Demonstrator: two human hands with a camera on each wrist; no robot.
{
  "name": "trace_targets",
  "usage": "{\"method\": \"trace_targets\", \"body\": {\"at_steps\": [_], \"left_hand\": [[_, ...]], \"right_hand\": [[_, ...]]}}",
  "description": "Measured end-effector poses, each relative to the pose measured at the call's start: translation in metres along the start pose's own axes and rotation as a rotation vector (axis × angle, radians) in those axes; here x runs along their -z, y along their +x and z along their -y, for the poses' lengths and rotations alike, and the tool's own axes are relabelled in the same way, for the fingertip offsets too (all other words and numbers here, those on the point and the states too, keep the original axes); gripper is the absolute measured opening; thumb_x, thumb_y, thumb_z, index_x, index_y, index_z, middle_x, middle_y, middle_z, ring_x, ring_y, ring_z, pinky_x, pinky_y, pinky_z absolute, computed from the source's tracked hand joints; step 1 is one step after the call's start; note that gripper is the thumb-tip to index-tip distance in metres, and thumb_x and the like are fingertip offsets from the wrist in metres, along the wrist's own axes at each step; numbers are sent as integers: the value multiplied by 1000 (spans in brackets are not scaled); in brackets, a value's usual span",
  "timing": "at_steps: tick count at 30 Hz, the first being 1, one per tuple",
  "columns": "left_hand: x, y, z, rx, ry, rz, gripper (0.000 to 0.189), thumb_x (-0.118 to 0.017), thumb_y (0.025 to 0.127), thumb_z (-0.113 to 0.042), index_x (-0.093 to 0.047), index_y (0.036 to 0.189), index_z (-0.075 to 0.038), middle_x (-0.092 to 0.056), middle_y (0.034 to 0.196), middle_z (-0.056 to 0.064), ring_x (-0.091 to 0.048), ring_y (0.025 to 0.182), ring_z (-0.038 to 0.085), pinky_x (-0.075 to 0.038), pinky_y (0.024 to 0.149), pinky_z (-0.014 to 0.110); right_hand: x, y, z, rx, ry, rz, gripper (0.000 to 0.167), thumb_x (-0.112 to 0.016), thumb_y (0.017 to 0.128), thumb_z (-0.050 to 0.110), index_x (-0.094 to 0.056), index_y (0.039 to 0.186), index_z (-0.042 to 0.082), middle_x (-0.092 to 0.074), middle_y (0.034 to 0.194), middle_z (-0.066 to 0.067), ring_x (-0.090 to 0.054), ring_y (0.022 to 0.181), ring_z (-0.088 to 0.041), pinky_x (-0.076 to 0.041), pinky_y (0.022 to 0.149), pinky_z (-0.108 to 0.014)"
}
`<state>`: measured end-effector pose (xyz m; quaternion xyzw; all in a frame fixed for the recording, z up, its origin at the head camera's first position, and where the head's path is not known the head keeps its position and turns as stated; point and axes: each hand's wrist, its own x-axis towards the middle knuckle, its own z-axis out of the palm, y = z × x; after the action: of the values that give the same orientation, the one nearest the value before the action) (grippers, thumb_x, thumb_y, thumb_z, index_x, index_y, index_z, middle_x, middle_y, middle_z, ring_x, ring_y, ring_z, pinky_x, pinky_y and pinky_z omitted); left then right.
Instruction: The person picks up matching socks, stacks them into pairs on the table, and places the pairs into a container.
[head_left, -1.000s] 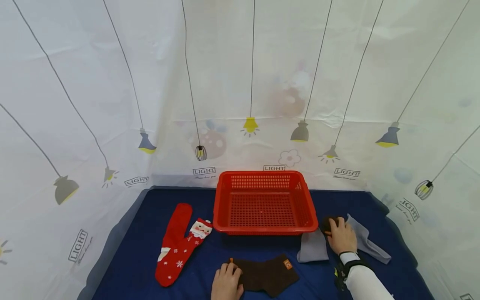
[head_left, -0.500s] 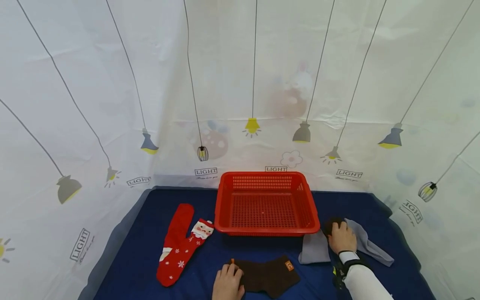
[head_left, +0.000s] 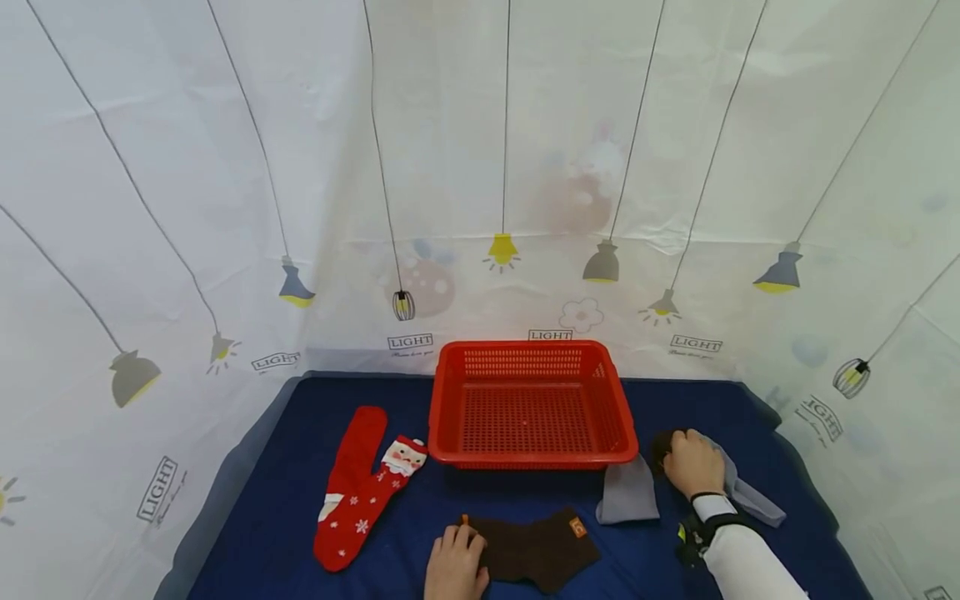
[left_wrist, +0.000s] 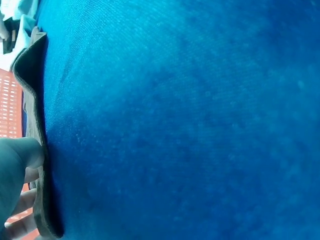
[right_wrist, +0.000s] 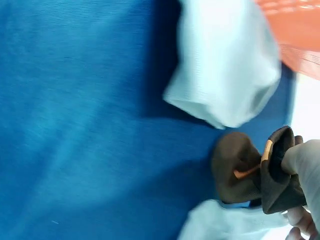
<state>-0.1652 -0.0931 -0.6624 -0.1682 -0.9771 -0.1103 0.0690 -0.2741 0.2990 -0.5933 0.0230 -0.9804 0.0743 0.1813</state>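
Dark-brown fabric sock point(right_wrist: 281, 192) was pinched in the right grip point(head_left: 693, 465); light, steady pressure suited it; flat brown fabric sock point(head_left: 534, 550) lay against the left grip point(head_left: 456, 562), hold unclear.

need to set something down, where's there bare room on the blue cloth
Bare blue cloth lies between the red socks and the left hand, and behind the right hand, right of the basket. The basket is bare inside. Crowded: the basket's near right corner, where grey fabric, a brown sock and the right hand bunch together.
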Motion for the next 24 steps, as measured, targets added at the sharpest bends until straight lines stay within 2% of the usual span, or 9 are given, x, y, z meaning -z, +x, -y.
{"method": "trace_targets", "body": {"at_steps": [4, 8, 13, 18, 24], "left_hand": [[1, 1, 0, -2, 3, 0, 23, -75, 66, -30, -63, 85, -22, -55, 92, -3, -49, 86, 19, -40, 65, 34], [2, 2, 0, -13, 17, -19, 24, -76, 66, -29, -62, 84, -22, -54, 92, -2, -48, 85, 19, -40, 66, 34], [4, 3, 0, -20, 33, -23, 25, -75, 67, -30, -62, 85, -21, -54, 92, -1, -49, 86, 20, -40, 66, 35], [5, 3, 1, -15, 32, -4, 25, -75, 68, -31, -61, 85, -21, -54, 92, -2, -48, 86, 20, -41, 66, 35], [5, 0, -1, -17, 6, 14, 23, -75, 68, -30, -62, 85, -20, -54, 91, -2, -49, 85, 20, -41, 65, 35]], "right_hand": [[16, 11, -1, -23, 49, -16, 18, -65, 71, 7, -55, 76, -7, -52, 70, -21, -52, 58, -38, -44, 50, -52], [31, 20, 0, -51, 96, -6, 17, -65, 75, 10, -55, 79, -4, -52, 75, -20, -53, 63, -36, -45, 52, -49], [52, 26, 4, -32, 128, -4, 18, -64, 78, 10, -55, 83, -5, -53, 77, -20, -54, 66, -34, -46, 56, -48], [66, 24, 8, 9, 120, -12, 20, -64, 77, 9, -54, 84, -7, -53, 76, -21, -54, 64, -32, -46, 57, -46], [72, 9, 11, 15, 121, 29, 20, -64, 78, 9, -54, 86, -6, -53, 78, -20, -54, 64, -29, -46, 57, -44]]}}
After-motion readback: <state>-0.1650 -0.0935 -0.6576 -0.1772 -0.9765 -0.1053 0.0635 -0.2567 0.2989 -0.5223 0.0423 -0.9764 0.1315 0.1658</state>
